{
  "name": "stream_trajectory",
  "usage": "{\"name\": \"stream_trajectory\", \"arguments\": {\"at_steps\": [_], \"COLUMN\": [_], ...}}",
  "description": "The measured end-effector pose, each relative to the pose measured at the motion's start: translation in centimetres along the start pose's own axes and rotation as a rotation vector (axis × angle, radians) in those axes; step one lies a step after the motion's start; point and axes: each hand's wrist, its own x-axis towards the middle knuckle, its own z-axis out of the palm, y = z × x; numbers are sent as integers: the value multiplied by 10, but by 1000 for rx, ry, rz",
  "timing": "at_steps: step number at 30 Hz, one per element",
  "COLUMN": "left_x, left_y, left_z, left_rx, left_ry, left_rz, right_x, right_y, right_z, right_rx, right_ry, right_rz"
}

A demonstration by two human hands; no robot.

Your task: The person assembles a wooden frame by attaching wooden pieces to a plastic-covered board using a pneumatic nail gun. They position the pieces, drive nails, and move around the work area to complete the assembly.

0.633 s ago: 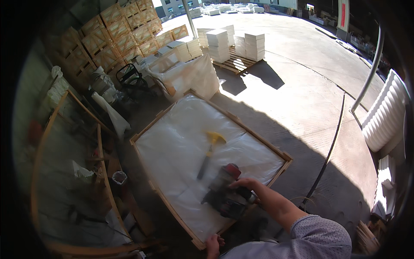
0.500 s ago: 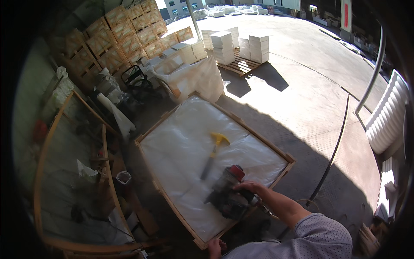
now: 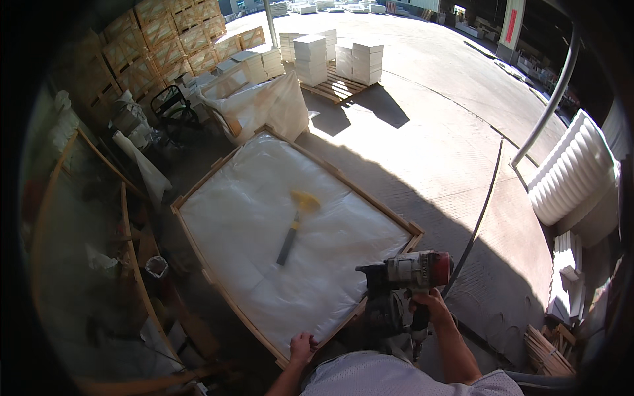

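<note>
Right hand (image 3: 430, 303) clamps the nailer (image 3: 401, 270) by its handle (image 3: 419, 321), likely for balance, while left hand (image 3: 302, 346), hold unclear, meets the crate (image 3: 415, 231) edge

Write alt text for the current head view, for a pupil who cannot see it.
A person's right hand holds a nail gun by a wooden frame around whitish plastic sheeting; the left hand is at the frame's near edge. A yellow-headed hammer lies on the plastic. Beyond, white blocks stand on a pallet, with wooden crates stacked to the left.

The right hand (image 3: 432, 305) partly hides the nail gun (image 3: 404, 269).
</note>
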Motion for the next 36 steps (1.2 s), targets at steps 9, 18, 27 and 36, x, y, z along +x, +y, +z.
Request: {"name": "stream_trajectory", "arguments": {"at_steps": [9, 18, 27, 36], "left_x": [73, 101, 122, 182], "left_y": [95, 114, 117, 177], "left_z": [90, 195, 257, 322], "left_rx": [192, 208, 311, 428], "left_ry": [-230, -195, -92, 12], "left_rz": [226, 214, 251, 400], "right_x": [-132, -227, -276, -176], "right_y": [52, 180, 249, 198], "right_z": [-144, -281, -340, -399], "right_rx": [-115, -569, -611, -932], "right_ry": [753, 855, 620, 650], "right_rz": [99, 607, 975, 931]}}
